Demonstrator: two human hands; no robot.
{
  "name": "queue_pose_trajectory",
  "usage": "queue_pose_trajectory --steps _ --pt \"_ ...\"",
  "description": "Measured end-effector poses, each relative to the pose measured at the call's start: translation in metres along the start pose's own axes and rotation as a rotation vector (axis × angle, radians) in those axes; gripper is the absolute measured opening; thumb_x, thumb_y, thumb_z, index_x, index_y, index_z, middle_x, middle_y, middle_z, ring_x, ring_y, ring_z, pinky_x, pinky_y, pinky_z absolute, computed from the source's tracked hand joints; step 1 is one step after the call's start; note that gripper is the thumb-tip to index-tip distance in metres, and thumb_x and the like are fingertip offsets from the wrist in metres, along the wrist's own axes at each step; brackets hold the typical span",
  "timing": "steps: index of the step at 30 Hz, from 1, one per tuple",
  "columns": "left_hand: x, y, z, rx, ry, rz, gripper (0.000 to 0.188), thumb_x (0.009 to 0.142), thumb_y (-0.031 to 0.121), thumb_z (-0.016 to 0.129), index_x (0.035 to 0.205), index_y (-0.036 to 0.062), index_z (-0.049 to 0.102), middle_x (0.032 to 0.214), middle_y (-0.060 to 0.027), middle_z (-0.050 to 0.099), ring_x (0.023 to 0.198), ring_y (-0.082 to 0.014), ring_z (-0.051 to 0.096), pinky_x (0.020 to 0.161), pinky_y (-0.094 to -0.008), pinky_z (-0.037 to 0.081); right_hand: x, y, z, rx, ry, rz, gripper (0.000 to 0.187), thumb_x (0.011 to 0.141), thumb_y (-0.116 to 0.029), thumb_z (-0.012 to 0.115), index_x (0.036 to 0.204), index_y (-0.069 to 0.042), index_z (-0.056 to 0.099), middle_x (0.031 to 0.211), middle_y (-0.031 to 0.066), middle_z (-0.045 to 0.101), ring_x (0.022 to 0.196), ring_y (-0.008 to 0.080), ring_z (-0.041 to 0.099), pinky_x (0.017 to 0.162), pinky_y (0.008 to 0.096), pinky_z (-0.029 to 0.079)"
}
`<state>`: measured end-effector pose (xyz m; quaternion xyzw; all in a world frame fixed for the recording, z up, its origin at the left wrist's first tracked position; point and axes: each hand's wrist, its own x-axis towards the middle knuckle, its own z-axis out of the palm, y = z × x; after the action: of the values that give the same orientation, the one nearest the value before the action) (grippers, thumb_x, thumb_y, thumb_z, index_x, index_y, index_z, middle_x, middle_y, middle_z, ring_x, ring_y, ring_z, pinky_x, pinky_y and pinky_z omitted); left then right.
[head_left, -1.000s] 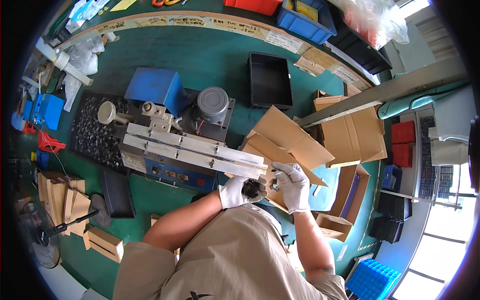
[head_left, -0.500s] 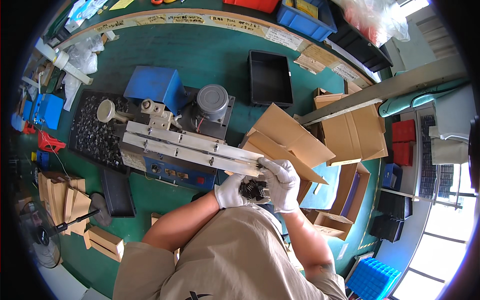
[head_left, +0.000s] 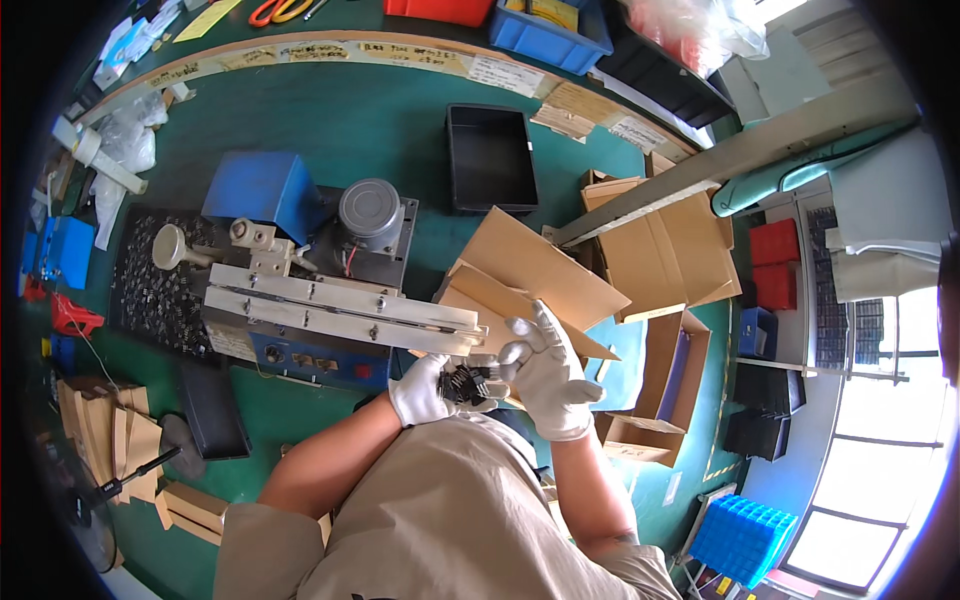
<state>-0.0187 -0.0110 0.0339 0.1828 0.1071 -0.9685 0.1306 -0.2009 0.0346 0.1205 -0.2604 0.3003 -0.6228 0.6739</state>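
Note:
My left hand (head_left: 420,392), in a white glove, is closed around a cluster of small black parts with metal pins (head_left: 466,384). It is just below the right end of the long metal rail (head_left: 345,308) on the bench machine. My right hand (head_left: 552,385), also gloved, is beside that rail end with its fingers spread, and I see nothing held in it. Its fingertips on the left come close to the black parts; whether they touch, I cannot tell. The machine has a blue housing (head_left: 258,200), a round grey motor (head_left: 370,212) and a front panel with knobs.
A black tray (head_left: 125,320) heaped with small black parts lies left of the machine. Another black tray (head_left: 490,200) stands behind it. Open cardboard boxes (head_left: 540,270) crowd the right side. A slanting metal beam (head_left: 740,175) crosses at upper right. A small fan (head_left: 85,490) stands at lower left.
My right hand has come away from the rail's end and opened its fingers. My left hand still holds the black parts. The whole view has shifted, so the bench appears farther left.

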Motion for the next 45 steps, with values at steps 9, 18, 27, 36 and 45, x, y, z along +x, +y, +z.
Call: queue_pose_trajectory --steps 9,18,27,36,45 --pt "0.006 -0.005 -0.014 -0.006 -0.078 -0.014 0.069 0.101 0.061 0.036 0.137 0.0039 0.052 0.130 -0.0161 0.060 0.119 -0.0356 0.060 0.097 -0.0553 0.050 -0.016 -0.009 0.005 0.070 0.069 0.018 0.133 0.057 -0.085 0.069 0.157 -0.009 0.024 0.146 0.0124 0.048 0.110 0.0284 0.060 0.089 0.0428 0.052" --pt "0.008 -0.007 -0.038 -0.222 -0.079 -0.079 0.063 0.103 0.054 0.037 0.145 0.0079 0.043 0.144 -0.0190 0.050 0.130 -0.0352 0.051 0.111 -0.0568 0.040 -0.021 0.001 0.000 -1.544 -0.027 -0.074 0.042 0.077 -0.011 0.078 0.119 -0.008 0.070 0.114 0.0144 0.065 0.105 0.0295 0.061 0.092 0.0403 0.050" --pt "0.004 -0.006 -0.027 -0.231 -0.102 -0.178 0.053 0.103 0.046 0.047 0.131 0.0015 0.053 0.124 -0.0200 0.063 0.114 -0.0347 0.062 0.106 -0.0536 0.047 -0.023 0.007 -0.005 -1.613 -0.024 0.009 0.027 0.073 -0.007 0.076 0.100 -0.005 0.073 0.113 0.0169 0.067 0.109 0.0362 0.061 0.095 0.0434 0.050" --pt "0.003 -0.006 -0.023 -0.002 -0.043 -0.080 0.054 0.104 0.041 0.047 0.135 -0.0024 0.052 0.133 -0.0210 0.061 0.124 -0.0364 0.058 0.104 -0.0512 0.047 -0.024 0.012 -0.009 -0.806 0.305 0.155 0.023 0.093 0.003 0.062 0.115 -0.002 0.063 0.101 0.0005 0.064 0.087 0.0069 0.056 0.080 0.0254 0.049" --pt "-0.002 -0.002 -0.030 0.149 -0.090 -0.021 0.056 0.106 0.041 0.040 0.142 -0.0005 0.048 0.138 -0.0198 0.058 0.129 -0.0363 0.055 0.107 -0.0511 0.044 -0.003 0.010 -0.001 -0.680 0.384 0.102 0.017 0.102 -0.003 0.050 0.115 -0.001 0.060 0.091 0.0047 0.063 0.079 0.0112 0.058 0.074 0.0247 0.048"
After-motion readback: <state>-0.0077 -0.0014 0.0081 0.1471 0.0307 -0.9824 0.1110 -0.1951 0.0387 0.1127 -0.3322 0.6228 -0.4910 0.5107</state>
